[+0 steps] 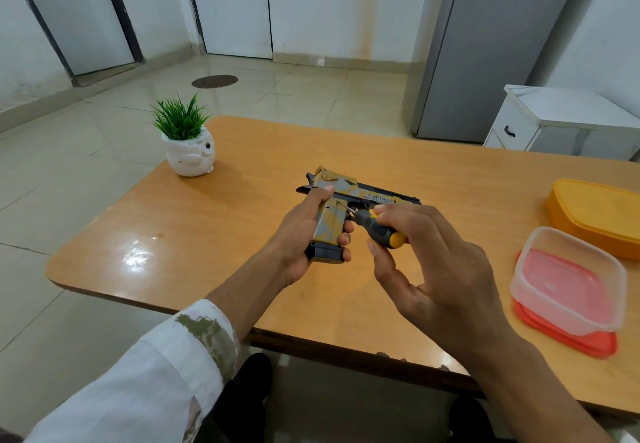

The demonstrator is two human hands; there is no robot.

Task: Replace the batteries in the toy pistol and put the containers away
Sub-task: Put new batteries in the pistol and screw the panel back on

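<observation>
Yellow-and-grey, the one toy pistol (pixel 346 200) sits above the table (pixel 242 207) with the left hand (pixel 304 234) wrapped around its grip, the right hand (pixel 426 252) pinching one screwdriver (pixel 379 229) against it, two containers (pixel 571 283) right of it, one partly cut off.

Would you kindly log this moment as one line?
left hand: grips pistol | right hand: screwdriver tip at grip | containers: open tub, orange box

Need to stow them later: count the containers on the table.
2: an orange container at the right edge, and a clear container in front of it, sitting on a red lid. More may lie out of frame.
</observation>
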